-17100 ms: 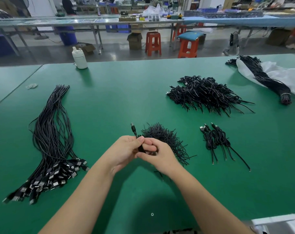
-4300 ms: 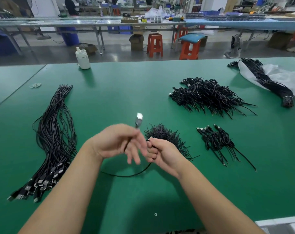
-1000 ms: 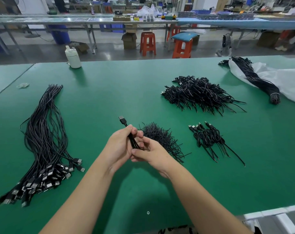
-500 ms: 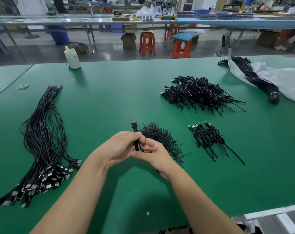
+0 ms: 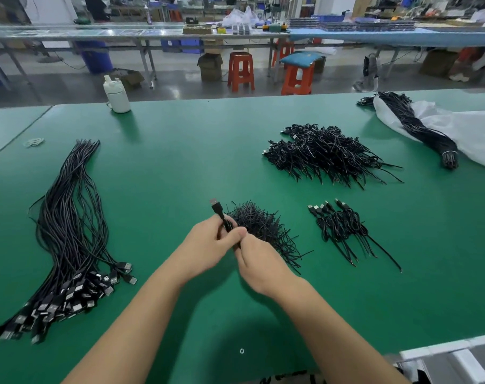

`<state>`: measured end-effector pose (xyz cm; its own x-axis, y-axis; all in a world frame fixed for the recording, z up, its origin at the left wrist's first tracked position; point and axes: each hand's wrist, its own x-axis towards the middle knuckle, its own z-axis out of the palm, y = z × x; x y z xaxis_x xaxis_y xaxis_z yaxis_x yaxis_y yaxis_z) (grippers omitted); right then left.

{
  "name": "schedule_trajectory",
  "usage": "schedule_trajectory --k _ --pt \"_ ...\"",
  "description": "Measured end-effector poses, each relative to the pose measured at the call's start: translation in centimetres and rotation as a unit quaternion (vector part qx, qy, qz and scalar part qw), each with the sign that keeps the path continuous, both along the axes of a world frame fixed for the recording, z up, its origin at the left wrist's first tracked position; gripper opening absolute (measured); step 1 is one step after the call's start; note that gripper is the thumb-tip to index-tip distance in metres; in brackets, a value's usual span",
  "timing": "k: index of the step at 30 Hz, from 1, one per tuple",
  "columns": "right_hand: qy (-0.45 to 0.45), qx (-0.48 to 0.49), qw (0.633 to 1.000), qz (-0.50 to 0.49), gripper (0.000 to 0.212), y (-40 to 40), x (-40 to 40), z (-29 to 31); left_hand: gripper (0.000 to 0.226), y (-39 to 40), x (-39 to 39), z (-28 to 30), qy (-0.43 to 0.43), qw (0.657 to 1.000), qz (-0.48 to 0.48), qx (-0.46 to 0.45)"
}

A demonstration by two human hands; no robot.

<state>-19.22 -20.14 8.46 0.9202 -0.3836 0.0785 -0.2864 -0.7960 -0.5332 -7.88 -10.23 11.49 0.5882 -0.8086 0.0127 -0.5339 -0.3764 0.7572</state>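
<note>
My left hand [image 5: 208, 246] grips a coiled black USB cable [image 5: 218, 213] whose plug sticks up above the fingers. My right hand [image 5: 259, 260] meets it from the right and pinches the same cable bundle at its lower part; what the fingertips hold there is hidden. Just behind both hands lies a small heap of black twist ties [image 5: 259, 225]. To the right rest a few coiled, tied cables [image 5: 339, 225]. A long sheaf of loose USB cables [image 5: 69, 236] lies at the left on the green table [image 5: 180, 151].
A larger pile of coiled cables [image 5: 324, 155] lies at the right rear. A tied cable bundle [image 5: 421, 131] rests on a white plastic bag [image 5: 474, 131] far right. A white bottle [image 5: 116, 94] stands rear left, rubber bands [image 5: 34, 141] near the left seam.
Over the last second the plug has swung from leaning left to upright and back to a slight left lean. Both hands stay joined on the coiled cable in front of the tie heap.
</note>
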Motion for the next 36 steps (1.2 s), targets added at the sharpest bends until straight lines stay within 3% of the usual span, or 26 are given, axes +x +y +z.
schedule_trajectory --k 5,8,10,14,17,22,23,25,27,31,36 --pt "0.027 0.070 0.997 0.019 0.023 0.0 0.3 0.0 0.038 -0.2 0.8 -0.3 -0.051 0.998 -0.001 0.020" --pt "0.002 0.233 0.972 0.029 0.027 -0.3 0.3 -0.4 0.041 -0.5 0.9 -0.4 -0.041 0.999 0.009 0.020" --pt "-0.018 0.284 0.958 0.023 0.031 -0.5 0.3 -0.7 0.036 -0.7 0.9 -0.4 0.002 1.000 0.008 -0.012" --pt "-0.024 0.274 0.961 0.006 0.038 -0.9 -0.1 -1.4 0.037 -1.6 0.7 -0.7 0.047 0.999 -0.003 -0.017" --pt "-0.046 0.207 0.977 -0.006 0.042 -1.4 -0.8 -1.8 0.037 -2.8 0.2 -1.2 0.066 0.998 -0.011 0.003" --pt "-0.047 0.121 0.986 -0.105 0.031 -3.7 -2.2 -3.1 0.026 -5.6 -0.7 -1.6 0.206 0.978 -0.042 -0.008" --pt "-0.048 0.113 0.982 -0.143 0.031 -4.3 -2.6 -3.6 0.019 -6.3 -0.8 -1.6 0.164 0.984 -0.064 0.015" --pt "-0.055 0.105 0.967 -0.228 0.030 -5.7 -3.5 -4.7 0.026 -7.4 -1.1 -1.9 -0.056 0.987 -0.091 0.119" --pt "-0.059 0.099 0.949 -0.294 0.031 -6.9 -4.4 -5.9 0.027 -8.5 -1.4 -2.2 -0.267 0.938 -0.098 0.197" --pt "-0.048 0.063 0.938 -0.339 0.030 -8.1 -5.8 -8.0 0.019 -10.7 -2.1 -3.2 -0.335 0.916 -0.145 0.165" --pt "-0.038 0.022 0.949 -0.312 0.032 -8.4 -6.2 -9.0 0.035 -13.0 -2.1 -4.6 -0.351 0.908 -0.173 0.149"
